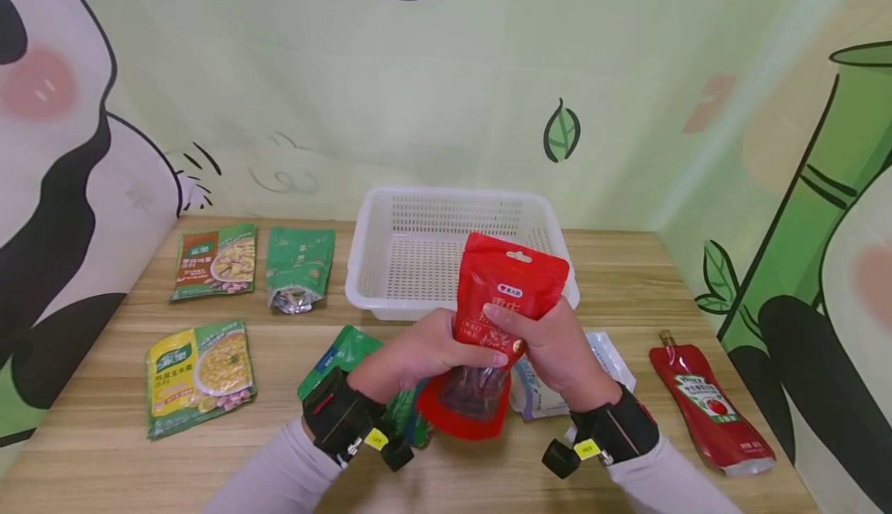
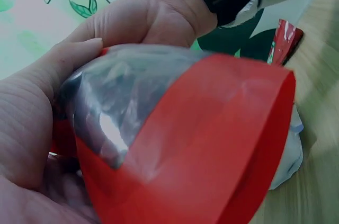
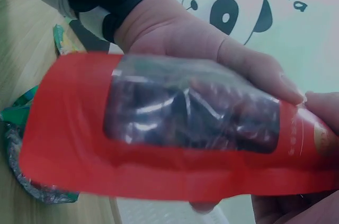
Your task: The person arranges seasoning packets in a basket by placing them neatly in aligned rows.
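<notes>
A cartoon panda backdrop (image 1: 279,88) rises behind a wood-grain table (image 1: 90,460), and here's the action: a red pouch (image 1: 477,330) is up in both hands, above the table just this side of a white basket (image 1: 418,262). The left hand (image 1: 428,344) pinches it from one side, thumb across the front; the right hand (image 1: 557,344) pinches from the other, thumb a touch higher. Most fingers hide behind. Dark contents show through the clear window (image 1: 477,394). Handling tip: even pressure from both thumbs should steady this soft pack; squeezing hard could crush what's inside. Underneath, a green packet (image 1: 351,350) sits near the left wrist, a white packet (image 1: 540,392) below the right hand, so a little height looks wise. Wider out, a ketchup pouch (image 1: 704,398) lies right; two soup packets (image 1: 198,378) and a green pouch (image 1: 301,258) lie left.
</notes>
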`<state>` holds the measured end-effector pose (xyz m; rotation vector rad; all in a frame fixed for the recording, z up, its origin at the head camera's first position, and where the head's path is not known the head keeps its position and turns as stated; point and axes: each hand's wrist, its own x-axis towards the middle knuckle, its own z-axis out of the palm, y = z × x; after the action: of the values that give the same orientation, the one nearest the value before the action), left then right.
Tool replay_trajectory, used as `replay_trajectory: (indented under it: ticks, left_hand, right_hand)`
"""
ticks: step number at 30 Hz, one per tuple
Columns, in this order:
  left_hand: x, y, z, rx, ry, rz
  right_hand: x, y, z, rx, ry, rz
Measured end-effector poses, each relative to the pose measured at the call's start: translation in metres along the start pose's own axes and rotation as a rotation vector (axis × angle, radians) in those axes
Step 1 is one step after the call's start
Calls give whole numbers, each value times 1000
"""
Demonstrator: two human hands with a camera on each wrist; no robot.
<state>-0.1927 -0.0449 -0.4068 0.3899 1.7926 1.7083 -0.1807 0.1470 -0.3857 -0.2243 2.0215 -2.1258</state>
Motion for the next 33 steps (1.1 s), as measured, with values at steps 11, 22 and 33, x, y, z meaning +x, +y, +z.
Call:
replay_trajectory:
  ticks: [11, 22, 33]
  left_hand:
    - [-19, 14, -13, 428, 242, 144]
    - [-1, -10, -58, 1304, 506, 419]
    - [23, -36, -68, 1556, 498, 276]
  right_hand:
    - [0, -12, -13, 76, 65, -37]
    - [9, -25, -27, 168, 161, 4]
    - [46, -36, -38, 216, 248, -98]
